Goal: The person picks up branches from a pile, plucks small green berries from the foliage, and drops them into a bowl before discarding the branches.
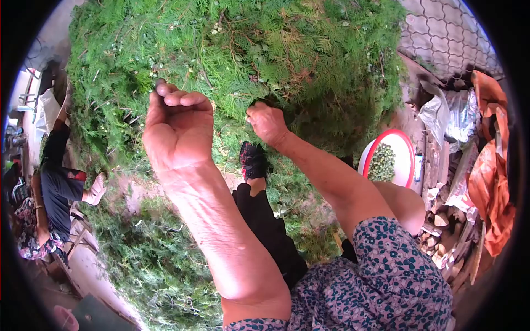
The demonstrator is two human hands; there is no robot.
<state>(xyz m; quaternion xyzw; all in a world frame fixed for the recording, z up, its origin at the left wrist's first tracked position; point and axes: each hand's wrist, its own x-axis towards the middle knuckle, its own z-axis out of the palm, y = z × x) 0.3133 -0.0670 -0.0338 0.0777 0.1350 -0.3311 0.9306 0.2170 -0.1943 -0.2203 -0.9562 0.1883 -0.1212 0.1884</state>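
Note:
My left hand (178,129) is raised over the greenery, palm turned up. Its fingers curl in and meet the thumb in a pinch; whatever lies between the dark fingertips is too small to name. To its right, my right hand (267,122) is closed, back of the hand up, against the sprays. Its fingertips are partly hidden, and I cannot make out what they grip. In front of both hands rises a big heap of cut evergreen branches (221,49), with feathery leaves and small pale green cones among them.
A white basin with a red rim (412,160) holds many small green cones (382,163) at the right. Beyond it lie split firewood (439,231), plastic bags (461,113) and an orange sheet (491,187). Another person (52,193) sits at the left. My shoe (253,160) rests among branches.

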